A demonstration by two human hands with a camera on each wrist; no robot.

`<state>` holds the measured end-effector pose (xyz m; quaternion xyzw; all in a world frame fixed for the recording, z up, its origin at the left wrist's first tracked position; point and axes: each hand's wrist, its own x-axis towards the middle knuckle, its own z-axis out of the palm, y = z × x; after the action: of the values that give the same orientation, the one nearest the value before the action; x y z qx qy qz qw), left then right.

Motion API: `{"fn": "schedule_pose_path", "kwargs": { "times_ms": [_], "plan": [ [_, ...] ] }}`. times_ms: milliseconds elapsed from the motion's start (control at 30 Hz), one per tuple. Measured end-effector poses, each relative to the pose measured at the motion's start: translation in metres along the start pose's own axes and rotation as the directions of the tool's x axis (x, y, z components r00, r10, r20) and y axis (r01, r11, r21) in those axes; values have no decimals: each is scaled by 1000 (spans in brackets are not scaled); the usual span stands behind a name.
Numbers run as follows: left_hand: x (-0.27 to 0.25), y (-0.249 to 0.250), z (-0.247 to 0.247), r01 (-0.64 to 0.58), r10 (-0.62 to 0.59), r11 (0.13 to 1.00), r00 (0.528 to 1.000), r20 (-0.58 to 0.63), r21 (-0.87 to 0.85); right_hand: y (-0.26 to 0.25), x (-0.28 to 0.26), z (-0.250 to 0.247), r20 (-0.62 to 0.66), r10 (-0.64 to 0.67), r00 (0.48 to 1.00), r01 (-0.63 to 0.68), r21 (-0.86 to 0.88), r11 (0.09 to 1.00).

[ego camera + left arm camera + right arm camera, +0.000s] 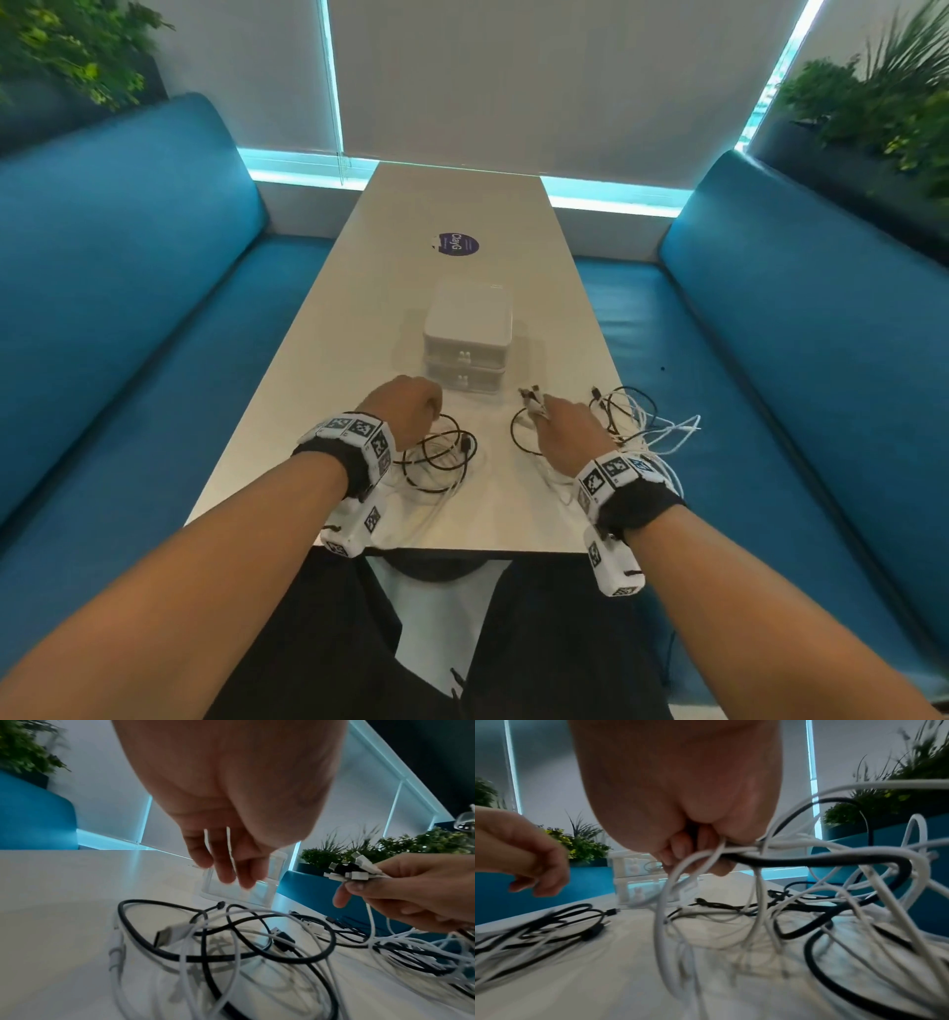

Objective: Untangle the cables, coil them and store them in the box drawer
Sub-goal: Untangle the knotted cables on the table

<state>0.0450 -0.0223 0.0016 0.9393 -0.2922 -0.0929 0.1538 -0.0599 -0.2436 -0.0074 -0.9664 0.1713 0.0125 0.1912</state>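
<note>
Two teal benches (pixel 128 288) run down either side of a long white table (pixel 359 288), with leafy plants (pixel 883 97) on the ledges behind them and pale blinds across the far window. A person sits at the near end with both forearms out over the tabletop, a marker-covered band on each wrist.

Mid-table stands the box (pixel 468 339), a small white two-drawer unit with both drawers closed and little white knobs facing the person. Beyond it lies a round purple sticker (pixel 455 243).

In front of the box the cables are in two heaps. On the right, a loose tangle of black and white cables (pixel 637 421) sprawls toward the table edge, some strands lifted off the surface. The right hand (pixel 570 437) is closed round a bunch of them, and a cluster of plug ends (pixel 352 871) sticks out past its fingers (pixel 359 886).

On the left, a smaller heap of black and white loops (pixel 441 455) lies flat. The left hand (pixel 405 411) hovers just above it, fingers (pixel 226 870) hanging loosely curled with two thin white strands (pixel 230 850) running across them; whether they actually grip those strands I cannot tell.
</note>
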Motion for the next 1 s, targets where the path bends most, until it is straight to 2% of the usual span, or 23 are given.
{"fn": "schedule_pose_path", "kwargs": {
  "times_ms": [100, 233, 400, 500, 600, 700, 833, 933, 1000],
  "plan": [
    [9, -11, 8, 92, -89, 994, 995, -54, 56, -11, 2, 5, 40, 7, 999, -8, 39, 999],
    [10, -20, 22, 176, -198, 960, 977, 82, 218, -22, 2, 11, 90, 28, 996, -31, 28, 999],
    [7, -21, 29, 137, -162, 935, 985, 52, 328, -21, 9, 28, 144, 48, 988, -60, 86, 994],
    [7, -24, 29, 196, -203, 960, 979, 13, 201, -20, 12, 31, 143, 51, 988, -66, 103, 993],
    [11, -29, 29, 230, -232, 971, 972, 26, 68, -18, 16, 33, 137, 62, 989, -78, 117, 990],
    [10, -33, 33, 212, -220, 953, 975, 15, 216, -19, 12, 32, 151, 59, 987, -76, 113, 991],
    [9, -29, 40, 187, -174, 868, 982, -71, 460, -18, 7, 33, 172, 54, 984, -74, 115, 991],
    [10, -30, 40, 206, -211, 846, 976, -48, 492, -19, 4, 30, 187, 41, 981, -67, 134, 989],
    [11, -30, 38, 179, -191, 840, 981, -30, 512, -20, 2, 26, 195, 35, 980, -65, 146, 987]
  ]
}}
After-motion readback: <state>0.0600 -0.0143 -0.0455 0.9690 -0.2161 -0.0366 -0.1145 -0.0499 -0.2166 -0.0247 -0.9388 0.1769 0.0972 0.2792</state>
